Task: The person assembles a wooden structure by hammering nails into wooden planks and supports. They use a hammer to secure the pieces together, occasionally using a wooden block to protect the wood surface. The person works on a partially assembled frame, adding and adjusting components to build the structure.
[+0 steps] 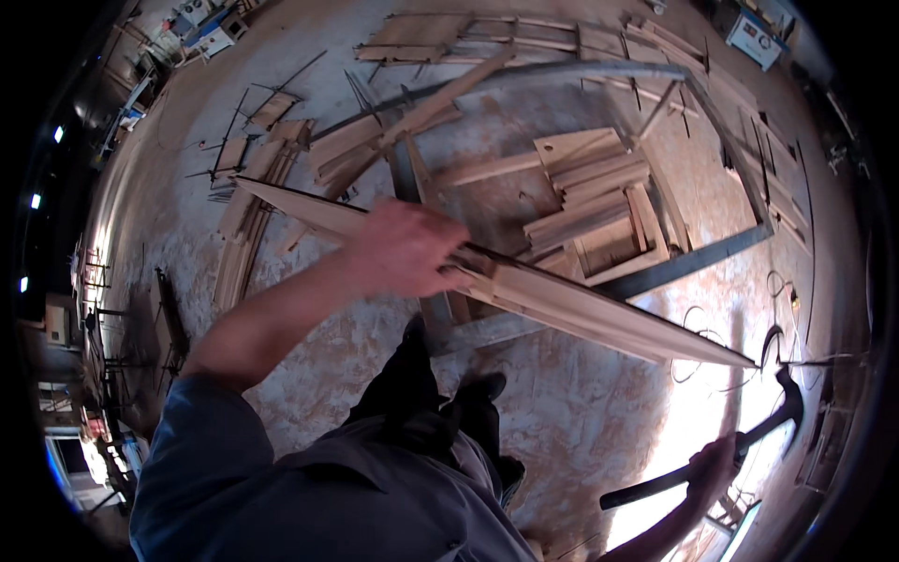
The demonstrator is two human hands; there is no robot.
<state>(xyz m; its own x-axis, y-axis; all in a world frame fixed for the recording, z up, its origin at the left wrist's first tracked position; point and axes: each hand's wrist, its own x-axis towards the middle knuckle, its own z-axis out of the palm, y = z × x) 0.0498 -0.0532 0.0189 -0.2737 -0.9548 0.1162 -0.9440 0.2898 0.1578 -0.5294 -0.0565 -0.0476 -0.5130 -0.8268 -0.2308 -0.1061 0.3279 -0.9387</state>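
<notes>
A long wooden piece (pixel 581 314), like a door or frame panel seen nearly edge-on, slants across the view from upper left to lower right. My left hand (pixel 407 248) is closed over its upper edge near the middle, slightly blurred, with the fingers curled down. Off to the lower right, my right hand (pixel 714 465) is wrapped round the dark handle of a hammer (pixel 646 489). The hammer's head points up and right, near the right end of the wooden piece; I cannot tell whether they touch.
A grey metal frame (pixel 693 270) stands beyond the wooden piece, with stacked wooden parts (pixel 599 192) inside it. More boards (pixel 257 220) and clamps lie to the left. Wooden assemblies (pixel 417 37) lie at the back. A blue-and-white machine (pixel 757 39) stands far right.
</notes>
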